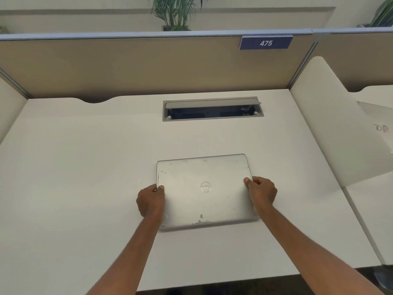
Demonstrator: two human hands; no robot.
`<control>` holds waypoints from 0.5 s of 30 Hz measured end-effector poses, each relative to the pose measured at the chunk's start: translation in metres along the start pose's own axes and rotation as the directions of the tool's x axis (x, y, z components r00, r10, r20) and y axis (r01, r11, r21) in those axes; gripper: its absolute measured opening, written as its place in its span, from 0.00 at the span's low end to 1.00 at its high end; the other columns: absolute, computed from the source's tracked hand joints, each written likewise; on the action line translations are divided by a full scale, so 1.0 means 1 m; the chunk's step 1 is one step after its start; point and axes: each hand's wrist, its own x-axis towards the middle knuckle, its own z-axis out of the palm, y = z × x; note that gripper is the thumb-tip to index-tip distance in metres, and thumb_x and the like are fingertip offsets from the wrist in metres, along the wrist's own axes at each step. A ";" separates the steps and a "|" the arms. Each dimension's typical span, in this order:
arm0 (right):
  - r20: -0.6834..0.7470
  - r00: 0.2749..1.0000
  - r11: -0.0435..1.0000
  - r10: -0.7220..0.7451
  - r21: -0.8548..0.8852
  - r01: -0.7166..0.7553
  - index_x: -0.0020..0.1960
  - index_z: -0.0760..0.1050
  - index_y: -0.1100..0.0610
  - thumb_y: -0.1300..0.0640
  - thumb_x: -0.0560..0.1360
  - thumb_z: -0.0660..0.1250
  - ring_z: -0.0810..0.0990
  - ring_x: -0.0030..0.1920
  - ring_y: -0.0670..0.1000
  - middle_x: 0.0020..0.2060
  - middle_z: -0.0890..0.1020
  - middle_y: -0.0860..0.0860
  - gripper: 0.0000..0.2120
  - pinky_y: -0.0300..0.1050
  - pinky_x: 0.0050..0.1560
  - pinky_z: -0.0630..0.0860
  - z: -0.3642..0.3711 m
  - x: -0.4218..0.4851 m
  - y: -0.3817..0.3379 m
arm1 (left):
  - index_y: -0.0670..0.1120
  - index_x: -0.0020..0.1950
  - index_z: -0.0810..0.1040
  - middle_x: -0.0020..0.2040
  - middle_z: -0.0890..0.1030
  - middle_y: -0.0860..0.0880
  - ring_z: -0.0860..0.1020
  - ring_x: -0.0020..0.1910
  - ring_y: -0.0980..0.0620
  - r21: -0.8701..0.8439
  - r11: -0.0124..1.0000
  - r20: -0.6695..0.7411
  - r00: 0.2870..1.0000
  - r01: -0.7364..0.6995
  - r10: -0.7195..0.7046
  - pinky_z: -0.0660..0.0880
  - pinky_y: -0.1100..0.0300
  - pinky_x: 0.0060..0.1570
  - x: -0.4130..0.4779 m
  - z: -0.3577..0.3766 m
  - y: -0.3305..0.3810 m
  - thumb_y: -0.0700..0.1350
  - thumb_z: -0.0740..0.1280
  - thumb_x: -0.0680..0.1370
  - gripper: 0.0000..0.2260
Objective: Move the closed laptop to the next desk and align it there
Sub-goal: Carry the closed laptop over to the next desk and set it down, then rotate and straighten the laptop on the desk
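A closed silver laptop [204, 188] with a round logo on its lid lies flat near the middle of a white desk [85, 177], its long edges roughly parallel to the desk's front edge. My left hand [151, 200] grips the laptop's left edge, thumb on the lid. My right hand [261, 193] grips its right edge the same way. Both forearms reach in from the bottom of the view.
An open grey cable tray [212, 109] is set into the desk behind the laptop. A tan partition [127, 64] with a blue "475" sign [265, 42] stands at the back. A white side divider [331, 133] separates a neighbouring desk [376, 199] on the right.
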 end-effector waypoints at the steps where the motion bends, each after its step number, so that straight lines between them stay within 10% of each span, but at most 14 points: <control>1: 0.009 1.000 1.000 0.007 -0.013 -0.007 0.41 0.80 0.62 0.52 0.75 0.76 0.73 0.39 0.56 0.34 0.75 0.50 0.13 0.46 0.37 0.67 -0.001 -0.003 -0.003 | 0.45 0.37 0.76 0.40 0.77 0.45 0.76 0.42 0.39 -0.005 1.000 0.011 1.000 -0.013 0.013 0.86 0.44 0.47 -0.002 -0.002 0.003 0.48 0.71 0.79 0.13; 3: 0.047 0.999 0.997 0.000 -0.072 0.004 0.61 0.84 0.56 0.48 0.76 0.76 0.82 0.55 0.57 0.52 0.84 0.52 0.17 0.49 0.52 0.78 -0.003 -0.013 -0.007 | 0.51 0.59 0.86 0.60 0.83 0.44 0.82 0.62 0.37 0.048 0.997 0.042 0.998 -0.055 0.053 0.83 0.43 0.62 -0.005 -0.006 0.011 0.53 0.72 0.81 0.10; 5: 0.042 0.998 0.977 -0.056 -0.205 0.063 0.74 0.77 0.53 0.45 0.77 0.76 0.75 0.72 0.59 0.69 0.78 0.54 0.28 0.58 0.72 0.72 -0.004 -0.027 -0.011 | 0.48 0.79 0.77 0.75 0.76 0.41 0.74 0.77 0.37 0.135 0.982 0.058 0.990 -0.133 0.126 0.77 0.41 0.69 -0.004 -0.005 0.020 0.57 0.71 0.82 0.27; 9: 0.068 0.995 0.997 -0.075 0.001 0.075 0.73 0.76 0.51 0.49 0.77 0.78 0.76 0.72 0.55 0.71 0.76 0.51 0.27 0.55 0.72 0.70 -0.006 -0.079 -0.014 | 0.48 0.80 0.77 0.78 0.74 0.42 0.68 0.82 0.40 0.181 0.898 0.132 0.914 -0.402 0.383 0.73 0.43 0.73 -0.003 0.004 0.047 0.55 0.72 0.82 0.27; 15: 0.450 0.851 0.844 0.272 0.313 -0.436 0.63 0.77 0.57 0.57 0.79 0.78 0.81 0.59 0.56 0.61 0.81 0.56 0.17 0.56 0.64 0.79 -0.005 -0.162 0.009 | 0.50 0.82 0.74 0.83 0.70 0.48 0.66 0.85 0.46 0.330 0.654 0.440 0.724 -0.680 0.531 0.70 0.46 0.78 0.001 0.028 0.093 0.60 0.71 0.82 0.29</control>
